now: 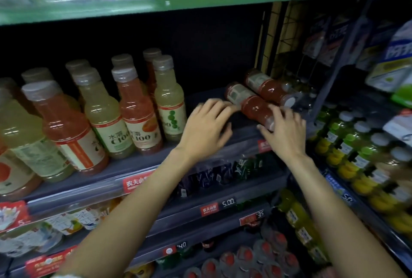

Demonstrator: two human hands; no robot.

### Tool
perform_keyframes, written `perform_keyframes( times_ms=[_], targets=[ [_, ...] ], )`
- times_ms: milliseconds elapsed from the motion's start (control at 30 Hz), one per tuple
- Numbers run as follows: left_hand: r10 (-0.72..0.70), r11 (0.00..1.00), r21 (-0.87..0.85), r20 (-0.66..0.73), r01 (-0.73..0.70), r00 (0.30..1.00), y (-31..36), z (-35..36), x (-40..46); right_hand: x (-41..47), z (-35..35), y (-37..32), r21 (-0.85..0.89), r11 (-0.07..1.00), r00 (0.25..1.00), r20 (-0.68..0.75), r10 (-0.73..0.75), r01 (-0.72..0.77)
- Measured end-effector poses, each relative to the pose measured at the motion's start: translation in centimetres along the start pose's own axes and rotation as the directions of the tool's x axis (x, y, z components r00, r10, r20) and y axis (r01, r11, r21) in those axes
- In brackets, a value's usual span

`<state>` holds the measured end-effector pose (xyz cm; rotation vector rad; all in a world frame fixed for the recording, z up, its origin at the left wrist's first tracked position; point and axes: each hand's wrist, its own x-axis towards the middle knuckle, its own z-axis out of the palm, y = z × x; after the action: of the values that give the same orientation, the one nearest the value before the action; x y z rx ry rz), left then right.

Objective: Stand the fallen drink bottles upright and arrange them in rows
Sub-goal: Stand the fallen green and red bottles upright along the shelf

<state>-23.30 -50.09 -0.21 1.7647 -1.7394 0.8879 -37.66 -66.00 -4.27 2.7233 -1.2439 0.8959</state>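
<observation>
both hands (245,128) meet a fallen red bottle (249,104), cap toward viewer.

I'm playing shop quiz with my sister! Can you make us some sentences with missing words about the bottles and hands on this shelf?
1. Two red bottles lie on their ____ on the shelf.
2. The right hand is on the nearer fallen bottle, at its ____ end.
3. The farther fallen bottle is touched by ____ hand.
4. The standing bottles are to the ____ of the left hand.

Missing words: sides; cap; neither; left
</observation>
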Motion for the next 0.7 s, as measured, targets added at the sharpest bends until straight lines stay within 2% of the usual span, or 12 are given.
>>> perform_keyframes(
  times_ms=[67,133,200,300,400,467,500,533,567,600,700],
  targets=[
    [-0.084,0.996,0.008,0.206,0.084,0.975,-0.3,2.4,1.9,0.3,0.0,0.9,0.020,1.000,0.998,0.062,0.007,-0.008],
    [-0.140,0.988,-0.003,0.393,0.154,0.909,-1.0,4.2,3.3,0.3,-0.1,0.9,0.068,0.997,0.999,0.029,-0.045,0.043],
    [-0.120,0.985,-0.055,0.463,0.163,0.878,-1.6,5.7,4.2,0.0,-0.7,0.8,0.172,0.981,0.995,-0.060,-0.080,0.090],
    [-0.100,0.973,-0.147,0.423,0.177,0.901,-1.7,6.1,4.5,-0.3,-2.8,0.2,0.451,0.879,0.981,-0.175,-0.080,0.152],
    [-0.174,0.952,-0.191,0.298,0.237,0.939,-1.0,4.9,4.1,0.8,-4.9,-1.3,0.659,0.729,0.974,-0.218,-0.053,0.187],
    [-0.277,0.929,-0.185,0.226,0.320,0.934,-0.4,3.7,3.8,2.0,-5.4,-2.6,0.795,0.592,0.988,-0.152,-0.015,0.131],
    [-0.335,0.909,-0.186,0.207,0.374,0.919,-0.4,3.2,3.6,2.5,-5.3,-3.3,0.868,0.489,0.996,-0.094,-0.013,0.088],
    [-0.390,0.882,-0.199,0.200,0.427,0.899,-0.5,2.9,3.4,2.8,-5.0,-3.8,0.914,0.402,0.998,-0.044,-0.038,0.055],
    [-0.444,0.846,-0.228,0.202,0.483,0.873,-0.7,2.7,3.3,3.0,-4.3,-4.2,0.931,0.363,0.996,-0.005,-0.085,0.035],
    [-0.493,0.801,-0.268,0.211,0.535,0.844,-0.9,2.6,3.1,3.0,-3.5,-4.4,0.927,0.375,0.988,0.037,-0.147,0.021],
    [-0.594,0.668,-0.374,0.252,0.643,0.764,-1.6,2.7,2.8,2.2,-0.8,-4.9,0.859,0.511,0.938,0.192,-0.288,-0.019]
  ],
)
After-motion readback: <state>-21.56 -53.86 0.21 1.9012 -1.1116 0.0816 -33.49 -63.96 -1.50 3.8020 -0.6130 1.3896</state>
